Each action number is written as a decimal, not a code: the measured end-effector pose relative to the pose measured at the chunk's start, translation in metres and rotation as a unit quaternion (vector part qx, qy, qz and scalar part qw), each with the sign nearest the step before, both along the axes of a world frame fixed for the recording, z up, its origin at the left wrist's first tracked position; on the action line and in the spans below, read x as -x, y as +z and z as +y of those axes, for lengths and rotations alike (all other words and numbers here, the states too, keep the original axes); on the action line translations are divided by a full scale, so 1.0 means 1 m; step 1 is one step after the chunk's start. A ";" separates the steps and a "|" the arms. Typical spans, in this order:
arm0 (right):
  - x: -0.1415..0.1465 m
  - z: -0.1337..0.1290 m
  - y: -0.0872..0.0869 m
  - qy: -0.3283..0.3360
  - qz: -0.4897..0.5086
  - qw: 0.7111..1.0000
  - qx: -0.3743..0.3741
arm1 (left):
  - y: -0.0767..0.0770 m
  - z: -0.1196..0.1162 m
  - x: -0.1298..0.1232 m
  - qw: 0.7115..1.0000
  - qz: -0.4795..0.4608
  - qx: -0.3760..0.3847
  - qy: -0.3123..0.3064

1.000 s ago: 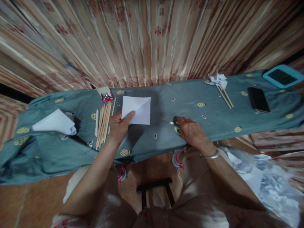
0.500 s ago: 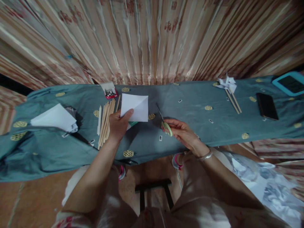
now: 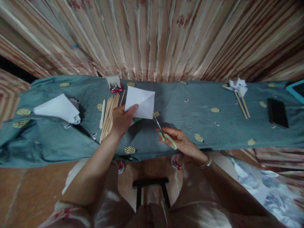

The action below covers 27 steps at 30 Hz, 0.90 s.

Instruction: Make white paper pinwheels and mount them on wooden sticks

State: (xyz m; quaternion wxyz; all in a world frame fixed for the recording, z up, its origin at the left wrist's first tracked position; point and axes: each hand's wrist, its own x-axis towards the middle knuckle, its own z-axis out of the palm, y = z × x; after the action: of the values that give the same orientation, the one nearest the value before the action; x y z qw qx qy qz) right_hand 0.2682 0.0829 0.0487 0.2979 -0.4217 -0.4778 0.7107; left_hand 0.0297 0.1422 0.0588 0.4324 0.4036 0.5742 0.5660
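A square of white paper [image 3: 142,99] with faint diagonal creases is pinched by my left hand [image 3: 122,120], thumb on top, at its lower left part. My right hand [image 3: 177,139] grips scissors [image 3: 169,139] with pale green handles. Their blades point up and left, with the tips at the paper's lower right corner. Thin wooden sticks [image 3: 110,114] lie just left of my left hand, next to a white stick-like item [image 3: 103,114]. Part of a green item [image 3: 137,120] shows under the paper.
White paper sheets [image 3: 58,109] lie at the left. A small red box [image 3: 115,86] holds metal bits. Paper pinwheels on sticks [image 3: 238,88], a dark phone [image 3: 277,112] and a blue-framed device [image 3: 296,90] are at the right. Crumpled paper [image 3: 268,190] lies lower right.
The scissors have opened, and their tips have come up to the paper's lower right corner. The view has shifted slightly.
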 end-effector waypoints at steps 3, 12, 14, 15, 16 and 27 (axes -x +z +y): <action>0.001 0.000 -0.004 -0.001 0.008 1.000 -0.004 | 0.001 -0.003 -0.004 1.000 -0.016 0.014 -0.016; 0.005 0.000 -0.006 -0.022 0.030 0.999 0.032 | 0.004 -0.008 -0.009 0.998 -0.009 0.035 -0.048; 0.005 0.000 -0.007 -0.025 0.027 0.999 0.036 | 0.005 -0.009 -0.010 0.998 -0.009 0.042 -0.051; 0.005 0.000 -0.007 -0.023 0.026 0.999 0.036 | 0.005 -0.009 -0.010 0.998 -0.008 0.045 -0.052; 0.004 0.000 -0.008 -0.020 0.024 0.999 0.033 | 0.006 -0.009 -0.010 0.997 -0.007 0.047 -0.053; 0.002 -0.001 -0.007 -0.001 0.009 1.000 0.010 | 0.006 -0.010 -0.010 0.997 0.000 0.050 -0.053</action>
State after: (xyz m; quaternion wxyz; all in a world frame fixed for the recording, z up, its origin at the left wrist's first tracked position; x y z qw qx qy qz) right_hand 0.2660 0.0823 0.0419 0.2988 -0.4192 -0.4673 0.7188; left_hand 0.0400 0.1324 0.0653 0.4816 0.4115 0.5797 0.5124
